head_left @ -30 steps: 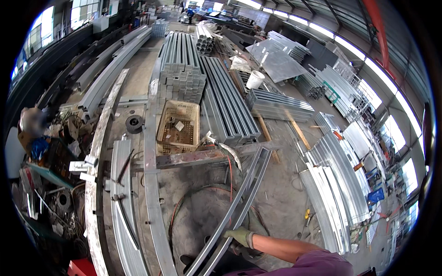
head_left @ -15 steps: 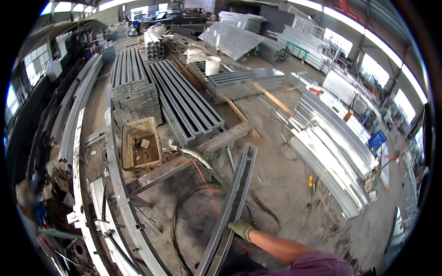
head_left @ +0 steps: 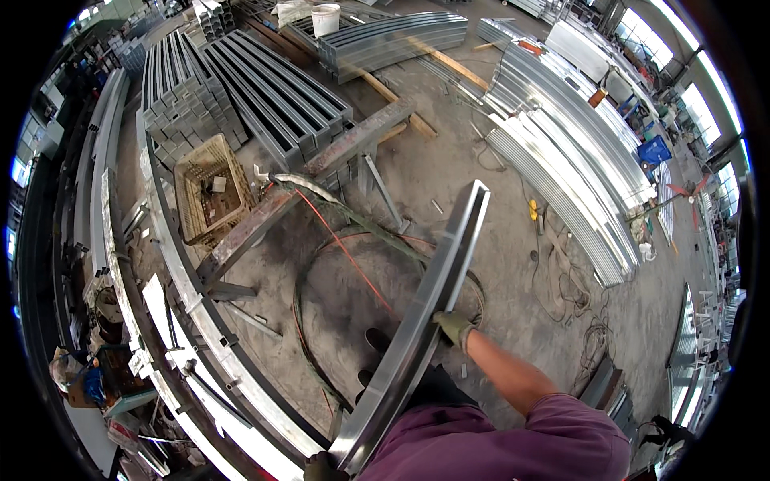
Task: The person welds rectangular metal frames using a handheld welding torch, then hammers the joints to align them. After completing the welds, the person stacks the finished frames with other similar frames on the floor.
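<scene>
A long galvanised steel channel (head_left: 417,327) slants across in front of my body, its far end raised over the floor. My right hand (head_left: 455,329), in an olive glove, is closed on the channel's right edge near mid-length. My left hand (head_left: 323,467), in a dark glove, is at the channel's near end by the lower picture edge; most of it is cut off and its fingers are hidden. Beneath the channel lie a dark hose (head_left: 298,309) and an orange cord (head_left: 345,248), both on the concrete floor.
Ahead stands a rusty steel beam support (head_left: 261,220) with a yellow plastic crate (head_left: 210,192) behind it. Stacks of steel channels (head_left: 277,96) lie beyond. Bright metal profiles (head_left: 561,176) are piled to the right. Long rails (head_left: 204,329) run along my left. Loose cables (head_left: 593,345) lie at right.
My view has tilted down. The channel and my right hand now appear further right and higher in the picture. My left hand has come into view at the channel's near end.
</scene>
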Available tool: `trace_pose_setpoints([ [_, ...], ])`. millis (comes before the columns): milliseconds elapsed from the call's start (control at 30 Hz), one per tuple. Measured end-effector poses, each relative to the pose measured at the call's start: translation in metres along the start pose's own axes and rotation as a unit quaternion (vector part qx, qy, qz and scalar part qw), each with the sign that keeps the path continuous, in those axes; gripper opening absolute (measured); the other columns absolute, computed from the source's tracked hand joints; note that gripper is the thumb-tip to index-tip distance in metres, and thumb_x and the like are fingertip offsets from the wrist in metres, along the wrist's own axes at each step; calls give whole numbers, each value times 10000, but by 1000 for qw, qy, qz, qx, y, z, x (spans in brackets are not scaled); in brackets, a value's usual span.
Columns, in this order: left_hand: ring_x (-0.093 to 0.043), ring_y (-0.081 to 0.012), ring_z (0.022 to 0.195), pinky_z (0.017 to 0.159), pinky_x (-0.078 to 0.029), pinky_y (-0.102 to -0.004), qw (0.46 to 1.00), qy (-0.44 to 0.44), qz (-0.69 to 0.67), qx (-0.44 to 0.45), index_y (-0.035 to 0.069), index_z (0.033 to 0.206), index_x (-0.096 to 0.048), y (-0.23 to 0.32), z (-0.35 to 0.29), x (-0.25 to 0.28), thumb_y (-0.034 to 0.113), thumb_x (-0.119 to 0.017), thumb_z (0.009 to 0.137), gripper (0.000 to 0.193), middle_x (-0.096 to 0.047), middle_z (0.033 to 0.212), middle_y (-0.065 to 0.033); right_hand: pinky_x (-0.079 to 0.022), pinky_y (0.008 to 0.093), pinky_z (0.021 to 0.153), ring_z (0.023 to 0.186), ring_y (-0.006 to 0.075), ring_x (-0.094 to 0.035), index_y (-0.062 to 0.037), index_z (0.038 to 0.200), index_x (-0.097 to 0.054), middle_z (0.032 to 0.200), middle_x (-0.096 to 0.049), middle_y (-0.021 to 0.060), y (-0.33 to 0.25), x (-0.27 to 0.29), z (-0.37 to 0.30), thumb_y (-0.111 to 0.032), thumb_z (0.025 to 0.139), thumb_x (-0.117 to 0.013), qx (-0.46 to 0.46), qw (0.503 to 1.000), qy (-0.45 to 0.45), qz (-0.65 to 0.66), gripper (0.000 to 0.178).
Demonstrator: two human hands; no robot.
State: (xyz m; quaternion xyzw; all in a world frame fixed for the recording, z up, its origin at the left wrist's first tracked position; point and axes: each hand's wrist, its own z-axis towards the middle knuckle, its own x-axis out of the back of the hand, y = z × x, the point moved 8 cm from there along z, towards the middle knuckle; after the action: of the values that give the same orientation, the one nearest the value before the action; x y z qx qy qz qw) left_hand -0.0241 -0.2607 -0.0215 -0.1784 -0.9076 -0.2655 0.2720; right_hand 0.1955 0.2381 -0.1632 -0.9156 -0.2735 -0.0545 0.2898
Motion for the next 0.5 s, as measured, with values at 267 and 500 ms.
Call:
trace_pose_setpoints([
  [267,-689,-413,940,852,-568,-540,995,-33,70,-71,68,1038,-667,-18,-5,-39,485,-948,667,625,-724,990,-186,-577,467,687,741,313,-703,86,1129,-725,973,-747,183,92,84,-72,-267,928,-729,-144,986,64,53,406],
  [500,-707,-430,1085,978,-584,-523,990,-51,132,-3,67,1076,-691,27,-3,-18,337,-878,751,462,-737,1066,-207,-574,473,548,638,310,-700,58,1035,-744,850,-736,172,131,126,-84,-252,966,-702,-133,978,106,122,321],
])
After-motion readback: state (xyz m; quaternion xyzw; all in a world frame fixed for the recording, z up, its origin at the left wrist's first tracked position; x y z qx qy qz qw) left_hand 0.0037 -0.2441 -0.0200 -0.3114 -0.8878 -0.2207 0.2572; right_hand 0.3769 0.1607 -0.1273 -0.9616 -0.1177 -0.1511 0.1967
